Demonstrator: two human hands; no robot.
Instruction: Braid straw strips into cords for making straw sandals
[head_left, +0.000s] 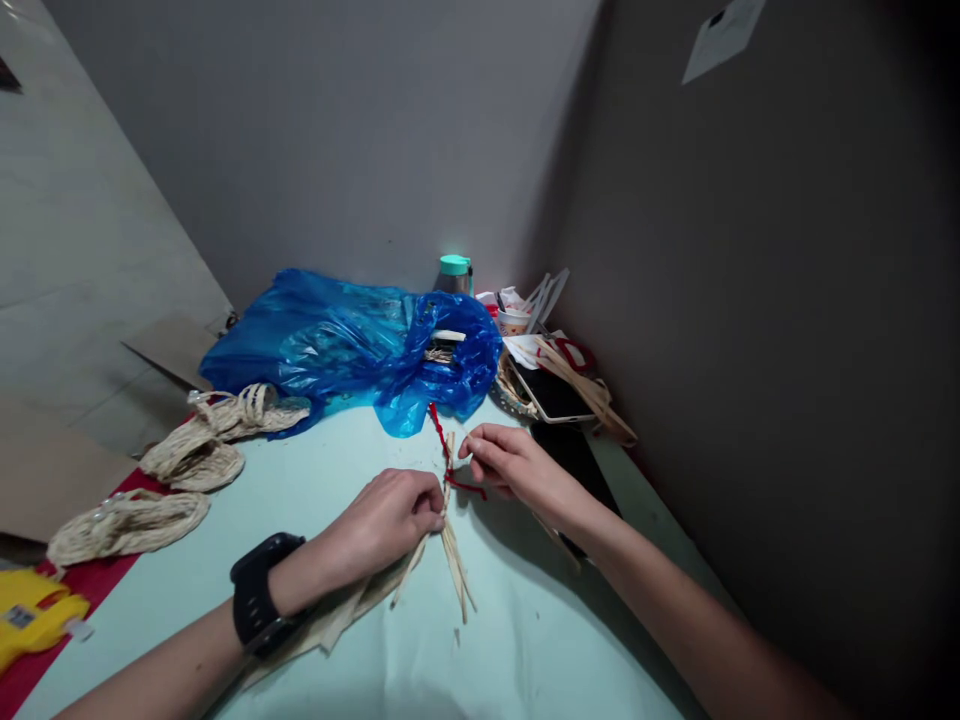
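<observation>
My left hand [405, 502], with a black watch [262, 592] on its wrist, is closed in a pinch on a bundle of pale straw strands [456, 565]. The loose ends fan out below the fingers over the pale green table cover. A red cord [439, 432] runs along the top of the bundle, and one end sticks out to the right. My right hand [504, 462] is just right of the bundle's upper end, thumb and fingertips pressed together. A straw strand [556, 540] shows below that hand; whether its fingers grip this strand is hard to make out.
Straw slippers [131, 525] lie at the left, near a yellow object [37, 615]. A blue plastic bag [322, 335] and a bottle [454, 275] stand at the back. Right of them are a paper cup [514, 322], red-handled scissors [574, 355] and a phone [553, 392]. A wall rises close on the right.
</observation>
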